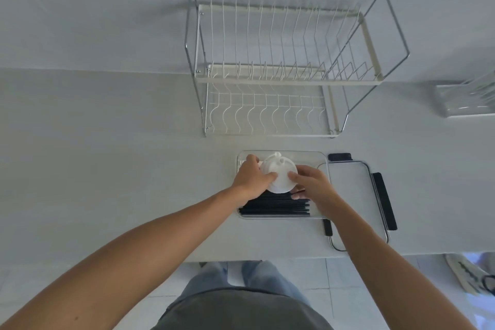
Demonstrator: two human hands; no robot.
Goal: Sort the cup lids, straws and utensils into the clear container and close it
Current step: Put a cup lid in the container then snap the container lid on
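A clear rectangular container (310, 156) lies on the white counter just below the dish rack. A row of black straws or utensils (276, 207) fills its near side. Above its far left part I hold a stack of white cup lids (280, 173). My left hand (253, 178) grips the stack's left side and my right hand (312, 182) grips its right side. The container's clear lid (348, 195), with black clip handles, rests flat on the counter to the right of the container.
A two-tier white and chrome dish rack (281, 69) stands behind the container. A clear box (466, 99) sits at the far right. The counter's front edge (160, 258) runs just below the container, with tiled floor beyond.
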